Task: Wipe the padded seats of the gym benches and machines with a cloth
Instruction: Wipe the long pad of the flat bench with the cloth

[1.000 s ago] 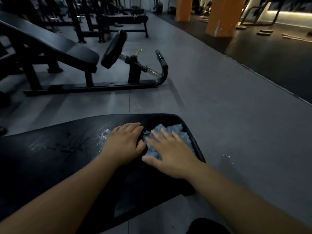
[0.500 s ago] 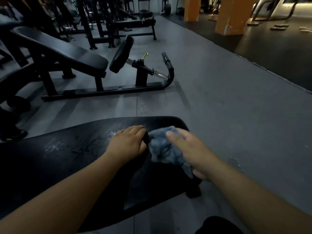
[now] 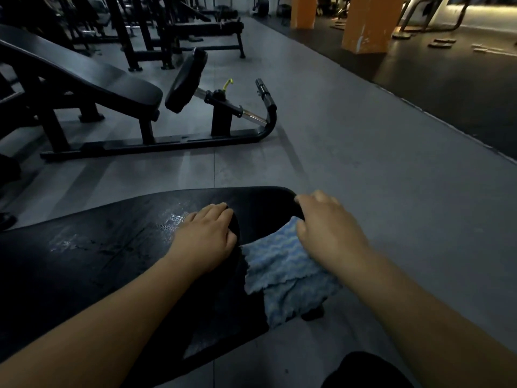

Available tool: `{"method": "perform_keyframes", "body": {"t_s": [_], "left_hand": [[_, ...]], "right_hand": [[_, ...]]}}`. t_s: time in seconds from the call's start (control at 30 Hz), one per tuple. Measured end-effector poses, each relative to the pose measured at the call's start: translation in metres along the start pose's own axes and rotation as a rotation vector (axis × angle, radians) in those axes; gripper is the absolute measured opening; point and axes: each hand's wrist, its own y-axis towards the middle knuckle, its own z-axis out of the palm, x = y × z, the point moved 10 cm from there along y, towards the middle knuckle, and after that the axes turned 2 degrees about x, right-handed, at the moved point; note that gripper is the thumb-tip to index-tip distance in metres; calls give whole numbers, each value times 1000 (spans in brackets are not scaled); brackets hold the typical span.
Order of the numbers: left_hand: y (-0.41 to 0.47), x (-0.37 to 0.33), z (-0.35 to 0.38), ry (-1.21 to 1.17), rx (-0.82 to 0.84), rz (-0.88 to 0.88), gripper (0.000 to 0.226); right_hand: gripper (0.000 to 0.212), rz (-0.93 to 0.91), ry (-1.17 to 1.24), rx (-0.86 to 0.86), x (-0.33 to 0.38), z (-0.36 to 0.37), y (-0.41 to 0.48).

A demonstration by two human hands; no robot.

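The blue cloth (image 3: pixel 285 275) drapes over the right end of the black seat pad (image 3: pixel 112 261), lower centre of the frame, gripped in curled fingers by the right hand (image 3: pixel 330 233). The left hand (image 3: pixel 207 236) rests palm-down on the pad, holding nothing.

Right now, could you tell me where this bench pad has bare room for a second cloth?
The widest free patch is the bench pad left of the left hand, though shiny streaks cross it. A smaller strip lies along the far edge between both hands. The right end is crowded: the right hand grips the blue cloth there.
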Motion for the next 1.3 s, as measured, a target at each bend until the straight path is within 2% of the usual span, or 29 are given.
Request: {"method": "perform_keyframes", "body": {"t_s": [0.03, 0.1, 0.2, 0.3, 0.4, 0.53, 0.63, 0.67, 0.73, 0.77, 0.8, 0.87, 0.9, 1.0, 1.07, 1.17, 1.3], "left_hand": [[1, -3, -1, 4, 2, 1, 62], [1, -14, -7, -19, -12, 22, 54], [-5, -27, -12, -74, -7, 46, 53], [-9, -23, -3, -79, 13, 40, 54], [-11, -22, 7, -65, 38, 40, 66], [-3, -22, 8, -98, 12, 75, 76], [5, -8, 1, -122, -23, 59, 74], [7, -3, 2, -135, -1, 38, 67], [9, -1, 4, -141, 32, 32, 65], [11, -2, 5, -134, 34, 38, 67], [12, -3, 6, -118, 35, 44, 69], [15, -4, 10, -94, 31, 36, 69], [17, -4, 10, -87, 28, 25, 69], [19, -8, 10, -95, 19, 5, 69], [21, -6, 12, -100, 20, -8, 62], [25, -4, 14, -106, 16, -15, 57], [28, -2, 17, -124, 36, -24, 60]], "right_hand": [[32, 2, 32, -55, 10, -3, -10], [37, 1, 50, -49, 38, 22, -35], [64, -11, 39, -32, 63, 64, -67], [72, -184, 79, 43, 56, 79, -71], [81, -292, 30, 57, 35, 69, -49], [59, -266, -5, 179, 35, 74, 20], [66, -430, 21, 173, 58, 76, 0], [73, -482, 101, 199, 60, 78, -13], [78, -469, 337, 263, 51, 73, -29], [71, -417, 446, 254, 44, 66, -29], [57, -355, 504, 176, 38, 54, -26], [35, -193, 394, -92, 33, 28, -26], [35, -89, 287, -118, 36, 27, -29], [70, 160, 76, 109, 39, 68, -29], [73, 196, 52, 116, 36, 76, -4], [69, 148, 40, 121, 33, 79, 41], [59, -221, -9, 125, 54, 80, 14]]}}
